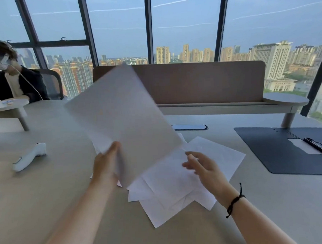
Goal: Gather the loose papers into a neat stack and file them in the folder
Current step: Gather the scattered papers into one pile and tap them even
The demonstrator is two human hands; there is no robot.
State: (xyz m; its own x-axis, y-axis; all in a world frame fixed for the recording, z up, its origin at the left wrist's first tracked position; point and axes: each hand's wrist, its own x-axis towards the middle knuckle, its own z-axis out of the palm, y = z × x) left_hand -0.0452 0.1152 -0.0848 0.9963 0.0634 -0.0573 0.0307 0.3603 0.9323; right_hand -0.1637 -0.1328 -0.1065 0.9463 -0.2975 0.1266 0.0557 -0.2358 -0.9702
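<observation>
The left hand has its grip closed on the lower edge of a few white sheets, thumb on the near face, and holds them raised and tilted above the tabletop — their motion-blurred surface faces the camera and hides part of the brown desk divider behind. The right hand hovers just beside the sheets' lower right corner with its grip open, fingers spread and holding nothing; a black cord bracelet circles its wrist. Beneath both hands the remaining loose papers lie fanned at mixed angles, overlapping one another flat on the tabletop. Well to the right the dark folder lies open and flat, with a black pen resting on a white slip near its spine. To the left a white handheld device lies on the tabletop, apart from the papers. At the far left another person sits in a mesh chair — beyond the windows stand city towers.
</observation>
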